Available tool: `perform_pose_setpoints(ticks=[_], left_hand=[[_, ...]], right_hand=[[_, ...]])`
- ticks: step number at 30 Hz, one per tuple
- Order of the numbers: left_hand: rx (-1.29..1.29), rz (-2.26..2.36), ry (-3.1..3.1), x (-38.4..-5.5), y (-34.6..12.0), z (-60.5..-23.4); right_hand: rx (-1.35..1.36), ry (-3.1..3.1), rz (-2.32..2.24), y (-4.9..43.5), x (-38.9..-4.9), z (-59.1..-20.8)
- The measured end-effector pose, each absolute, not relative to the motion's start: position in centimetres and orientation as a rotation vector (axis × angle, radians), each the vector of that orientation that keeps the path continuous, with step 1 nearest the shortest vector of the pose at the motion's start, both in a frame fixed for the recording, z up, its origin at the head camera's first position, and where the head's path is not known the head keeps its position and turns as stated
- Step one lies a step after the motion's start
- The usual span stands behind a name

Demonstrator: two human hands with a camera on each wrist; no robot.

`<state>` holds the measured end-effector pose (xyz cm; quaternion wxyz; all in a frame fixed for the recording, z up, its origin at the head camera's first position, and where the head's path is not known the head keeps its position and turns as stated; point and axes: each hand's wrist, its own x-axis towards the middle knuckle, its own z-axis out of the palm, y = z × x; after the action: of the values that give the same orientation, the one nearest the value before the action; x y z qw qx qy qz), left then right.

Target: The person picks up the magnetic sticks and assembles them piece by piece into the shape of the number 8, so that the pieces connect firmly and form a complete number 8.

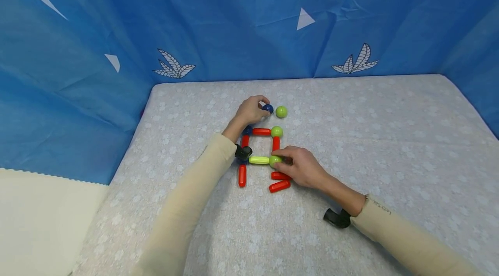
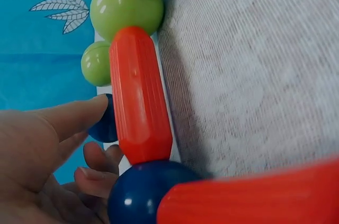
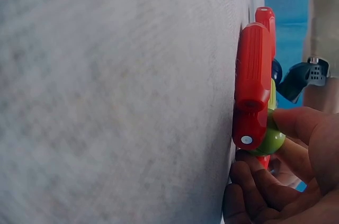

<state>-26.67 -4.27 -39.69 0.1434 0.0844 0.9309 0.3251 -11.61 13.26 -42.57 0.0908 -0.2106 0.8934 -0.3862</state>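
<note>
Lime-yellow plastic marks the yellow rod (image 1: pixel 259 160), and from it I take my bearings. At its right end the right hand (image 1: pixel 303 167) pinches a green ball (image 1: pixel 274 161) between thumb and finger; well beyond the rod, the left hand (image 1: pixel 251 110) grips a dark blue ball (image 1: pixel 268 108), with a loose green ball (image 1: pixel 281 112) just beside that one. What worries me is the left forearm (image 1: pixel 195 189) reaching over the rod's left end: its black wrist camera (image 1: pixel 243 152) partly hides the joint there, and I cannot tell whether the two touch. A low sweep of that wrist could, I judge, knock the square of rods (image 1: pixel 261 131) apart. A hard twist by the right hand could wrench the yellow rod loose, and a careless grip could send a smooth ball rolling. On the rod's near side, below its right end, two red rods (image 1: pixel 280 186) lie close together, where fingers might nudge them. They are ribbed and bevelled, one showing a silvery disc (image 3: pixel 246 140); the balls are glossy, the tablecloth (image 1: pixel 370 137) pale, matt and faintly flowered.
</note>
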Motion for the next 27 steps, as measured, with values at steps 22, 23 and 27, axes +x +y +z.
perform_pose_setpoints(ticks=[22, 23, 27], left_hand=[[0.280, 1.177, 2.620, -24.9, -5.3, -39.2], [0.288, 1.211, 2.612, -24.6, -5.5, -39.2], [0.325, 1.331, 2.567, -23.0, -6.5, -39.2]], right_hand=[[-0.646, 2.651, -1.153, 13.3, -11.6, -42.8], [-0.644, 2.652, -1.152, 13.3, -11.6, -42.8], [-0.634, 2.656, -1.146, 13.4, -11.7, -42.8]])
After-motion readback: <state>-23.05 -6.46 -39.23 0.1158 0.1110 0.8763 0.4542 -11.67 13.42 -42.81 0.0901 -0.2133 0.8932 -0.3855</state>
